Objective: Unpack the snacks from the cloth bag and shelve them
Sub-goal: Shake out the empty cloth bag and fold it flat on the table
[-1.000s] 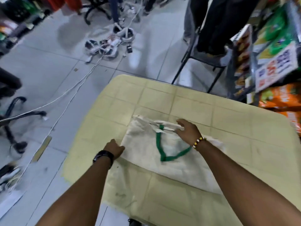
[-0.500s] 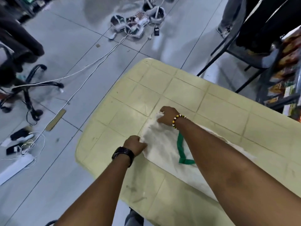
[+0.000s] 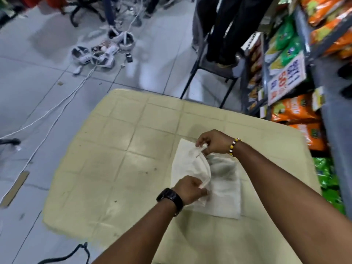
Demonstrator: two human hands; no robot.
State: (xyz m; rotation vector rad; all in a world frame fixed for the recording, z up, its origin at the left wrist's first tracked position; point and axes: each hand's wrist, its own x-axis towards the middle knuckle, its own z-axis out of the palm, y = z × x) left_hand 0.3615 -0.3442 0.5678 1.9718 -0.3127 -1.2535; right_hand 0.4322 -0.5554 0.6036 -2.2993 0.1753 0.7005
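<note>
While both hands work, here is what shows:
Left hand (image 3: 188, 189): pinching the cloth bag (image 3: 219, 187) at its near edge, on the table (image 3: 114, 168).
Right hand (image 3: 213, 141): fingers closed on the bag's far edge.
Sign (image 3: 285, 77): "50" readable, the rest blurred.
Snack packets (image 3: 293, 111): brands illegible.

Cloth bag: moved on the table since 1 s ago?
Yes. The cloth bag has been folded narrower and now lies nearer the right edge of the table, toward the snack shelf.
</note>
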